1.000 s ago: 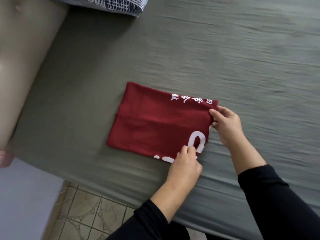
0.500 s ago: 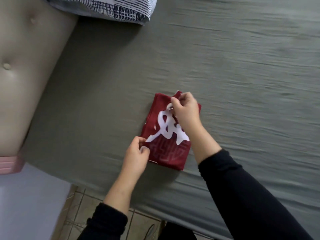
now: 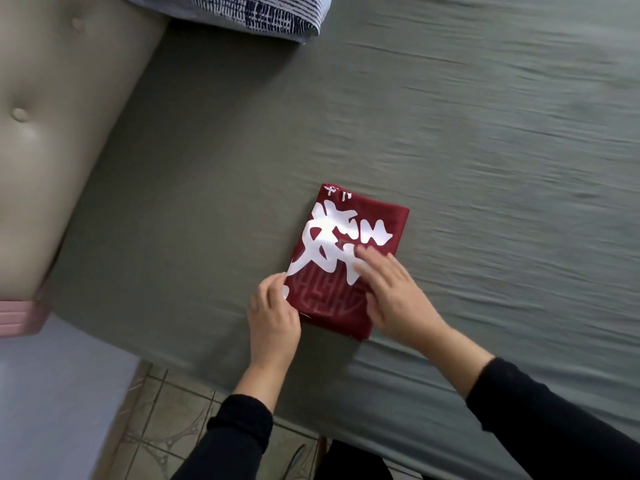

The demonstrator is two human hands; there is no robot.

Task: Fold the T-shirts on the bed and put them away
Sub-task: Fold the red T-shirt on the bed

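Maroon T-shirt (image 3: pixel 349 258), folded, long axis running away from us; our right hand (image 3: pixel 391 292) presses flat atop, left hand (image 3: pixel 273 313) pinches its near-left edge.

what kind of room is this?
Most likely a bedroom: a bed with a grey-green sheet, a padded headboard, a patterned pillow, and a folded red T-shirt on it.

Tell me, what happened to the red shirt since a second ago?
The red T-shirt got folded in half, leftward, into a smaller packet with big white print on top. The right hand let go and now presses flat on it; the left hand holds its near-left edge. It stayed on the green bed.
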